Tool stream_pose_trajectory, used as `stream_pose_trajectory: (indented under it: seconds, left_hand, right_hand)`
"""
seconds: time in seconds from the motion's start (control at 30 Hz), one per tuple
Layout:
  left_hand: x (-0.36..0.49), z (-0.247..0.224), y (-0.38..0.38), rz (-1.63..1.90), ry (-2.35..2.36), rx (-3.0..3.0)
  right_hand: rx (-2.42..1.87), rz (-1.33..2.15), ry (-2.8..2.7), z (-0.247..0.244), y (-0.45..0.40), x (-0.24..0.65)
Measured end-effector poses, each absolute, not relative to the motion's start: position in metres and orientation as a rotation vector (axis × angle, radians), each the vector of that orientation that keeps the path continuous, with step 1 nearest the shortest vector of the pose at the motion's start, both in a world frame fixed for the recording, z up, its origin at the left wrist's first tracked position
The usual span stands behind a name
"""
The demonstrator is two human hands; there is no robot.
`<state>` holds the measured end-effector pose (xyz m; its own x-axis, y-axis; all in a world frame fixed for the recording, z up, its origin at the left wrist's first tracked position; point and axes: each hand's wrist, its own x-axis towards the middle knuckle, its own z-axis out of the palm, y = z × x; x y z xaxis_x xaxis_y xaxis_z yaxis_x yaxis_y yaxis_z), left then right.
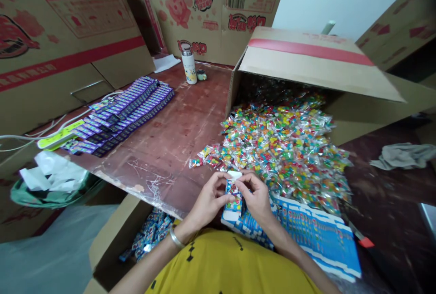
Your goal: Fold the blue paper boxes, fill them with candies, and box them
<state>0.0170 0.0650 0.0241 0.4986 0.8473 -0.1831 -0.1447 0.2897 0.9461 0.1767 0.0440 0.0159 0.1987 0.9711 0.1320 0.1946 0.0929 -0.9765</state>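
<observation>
A small, brightly printed blue candy box [232,208] is held upright in front of my body, with its white end flaps folded out. My left hand [211,196] grips it along the left side, thumb across the front. At the upper right of the box, my right hand [254,195] has its thumb and fingers pinched at the opening. Just beyond my hands spreads a heap of clear packets of coloured candy [272,144], spilling from a large carton [323,65]. Below and right of my right hand lie rows of flat blue candy boxes [316,230], overlapping.
An open carton [112,235] below the table edge holds several blue boxes. Purple packs [136,108] lie stacked at left beside a yellow-green power strip [61,135]. A flask [189,66] and a small cup [201,75] stand behind. A red-tipped tool [366,242] and grey cloth [403,155] lie right.
</observation>
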Motion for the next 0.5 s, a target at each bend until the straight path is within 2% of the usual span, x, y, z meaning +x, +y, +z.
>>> stream_pose_trajectory:
  seconds: [0.17, 0.37, 0.5]
  left_hand:
    - [0.018, 0.021, 0.063, 0.797, 0.802, 1.002]
    - [0.01, 0.021, 0.067, 0.716, 0.846, 1.182]
    - [0.008, 0.025, 0.069, 0.654, 0.829, 1.23]
  right_hand:
    - [-1.253, 1.108, -1.158, 0.021, 0.049, 0.178]
    - [-1.314, 1.383, -1.204, 0.027, 0.061, 0.192]
    - [-1.36, 1.393, -1.234, 0.028, 0.069, 0.199]
